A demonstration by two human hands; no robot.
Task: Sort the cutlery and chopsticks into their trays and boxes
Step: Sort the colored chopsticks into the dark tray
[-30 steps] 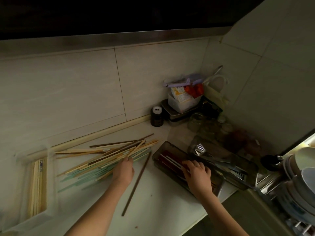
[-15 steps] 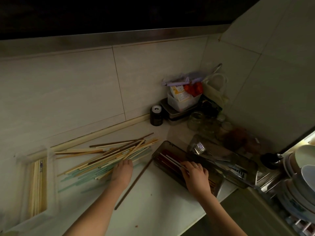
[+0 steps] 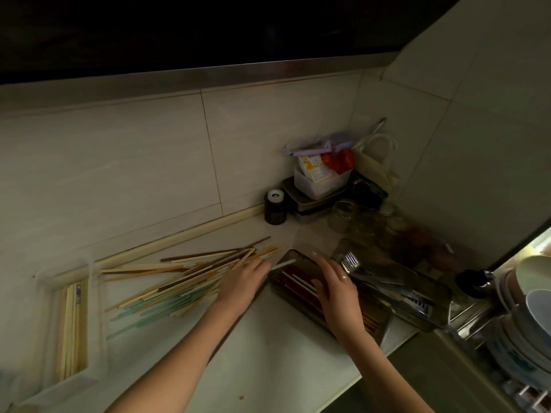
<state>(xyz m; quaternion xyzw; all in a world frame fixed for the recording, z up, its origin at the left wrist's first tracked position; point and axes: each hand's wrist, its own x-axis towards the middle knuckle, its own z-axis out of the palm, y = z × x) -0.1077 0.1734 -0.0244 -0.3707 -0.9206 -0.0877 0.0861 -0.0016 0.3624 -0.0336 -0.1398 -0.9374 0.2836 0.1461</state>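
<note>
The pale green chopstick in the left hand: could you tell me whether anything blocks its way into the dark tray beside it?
Only partly. The left hand holds the pale green chopstick, whose tip already reaches over the dark tray. The right hand lies over the tray's middle, above the red chopsticks, and covers part of the landing space.

Left hand palm-down with loosely bent fingers, right hand outstretched
</note>
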